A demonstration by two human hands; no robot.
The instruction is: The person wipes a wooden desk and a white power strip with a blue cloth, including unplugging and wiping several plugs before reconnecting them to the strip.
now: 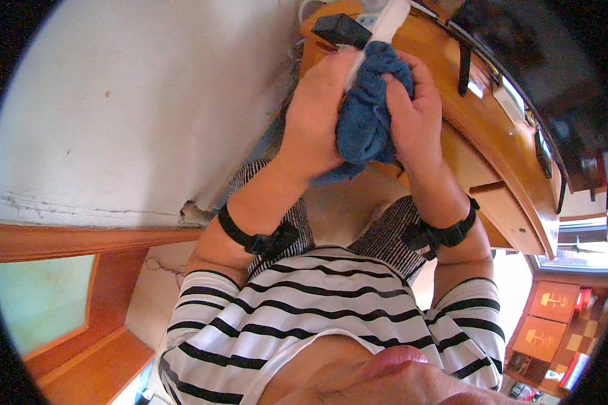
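In the head view, a bunched blue cloth (pixel 367 111) is held up between my two hands. A long white object (pixel 392 20) runs into the cloth from the top, and a strip of it shows beside my left hand; what it is I cannot tell. My left hand (pixel 316 101) closes against the cloth's left side, its fingers mostly hidden. From the right, my right hand (pixel 418 101) grips the cloth, thumb on the near face and fingers curled behind. A loose end of the cloth hangs below, near my left wrist.
A wooden cabinet (pixel 446 91) with a curved edge and dark handles stands close on the right. Beyond my hands lies a black box-like object (pixel 340 30). A stained pale wall (pixel 147 101) rises on the left, above wooden trim (pixel 91 240).
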